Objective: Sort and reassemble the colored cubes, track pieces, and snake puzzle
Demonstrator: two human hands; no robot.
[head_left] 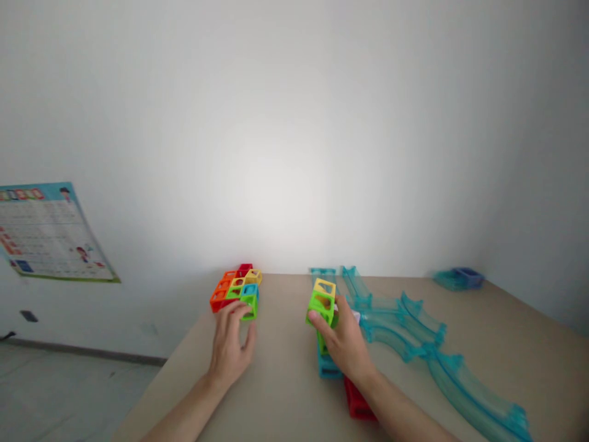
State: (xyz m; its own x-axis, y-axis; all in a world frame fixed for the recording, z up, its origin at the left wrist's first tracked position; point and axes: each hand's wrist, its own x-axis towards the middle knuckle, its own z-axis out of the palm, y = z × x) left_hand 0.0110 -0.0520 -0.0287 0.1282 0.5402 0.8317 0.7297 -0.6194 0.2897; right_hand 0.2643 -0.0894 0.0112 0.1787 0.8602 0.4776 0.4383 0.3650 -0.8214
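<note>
My left hand (pixel 232 347) is at the near end of a group of cube blocks, its thumb and fingers apart and curved. Its fingertips reach the nearest green cube block (pixel 250 309); whether they touch it I cannot tell. The group also has a blue block (pixel 250 290), a yellow block (pixel 254 276) and several orange and red ones. My right hand (pixel 345 344) is closed around a green cube block (pixel 321 304), thumb on its near face. A yellow block (pixel 324 287) sits against it on the far side. Below are another green block and a blue block (pixel 328 367).
Translucent teal track pieces (pixel 427 334) spread across the right side of the table (pixel 276 393). A red block (pixel 358 402) lies partly under my right forearm. Blue pieces (pixel 468 278) sit in the far right corner. A wall stands behind; a poster (pixel 50 233) hangs left.
</note>
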